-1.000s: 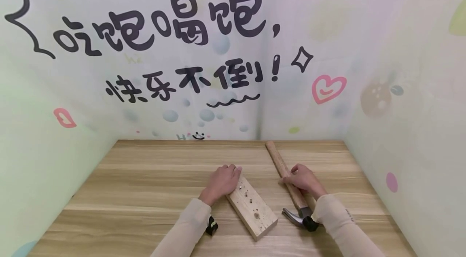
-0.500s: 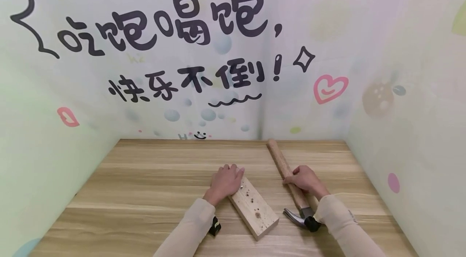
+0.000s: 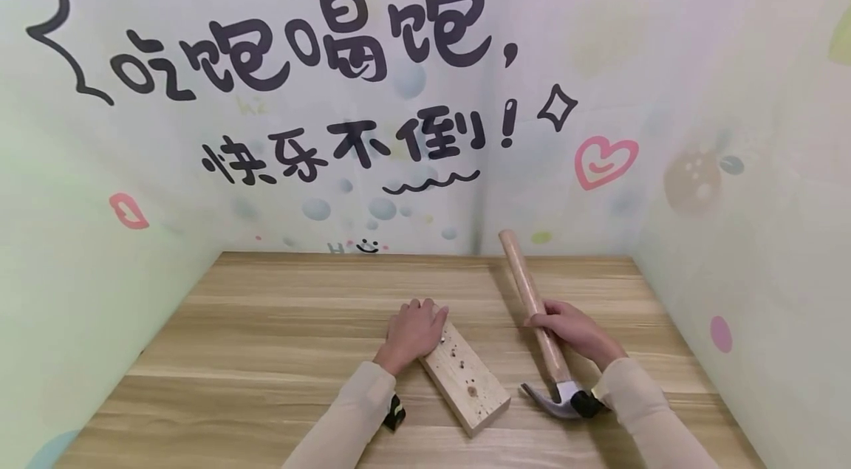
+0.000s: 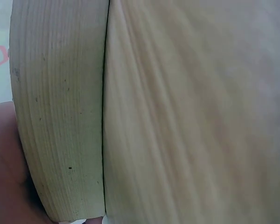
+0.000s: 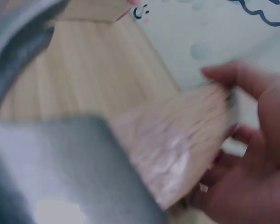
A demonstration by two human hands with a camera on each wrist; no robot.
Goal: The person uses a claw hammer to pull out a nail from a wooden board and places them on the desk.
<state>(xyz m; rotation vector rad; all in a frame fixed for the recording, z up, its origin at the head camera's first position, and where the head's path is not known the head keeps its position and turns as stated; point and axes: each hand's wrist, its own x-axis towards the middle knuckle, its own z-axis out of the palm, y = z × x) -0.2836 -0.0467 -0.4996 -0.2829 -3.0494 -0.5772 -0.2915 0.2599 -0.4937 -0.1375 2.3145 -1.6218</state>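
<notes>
A claw hammer with a wooden handle is lifted off the table at its handle end, its head low near the right wrist. My right hand grips the handle around its middle. In the right wrist view the steel head looms close, and the thumb and fingers wrap the handle. A pale wooden block lies flat and slantwise, with several nails or nail holes along its top. My left hand holds its far end, fingers over the edge. The left wrist view shows the block's side.
Both things are on or over a wood-grain table. A printed wall cloth closes off the back and both sides. Black wrist gear shows below the left sleeve.
My right hand has closed round the hammer handle and raised it, so the handle's end now rises against the wall. The left hand and block stay put.
</notes>
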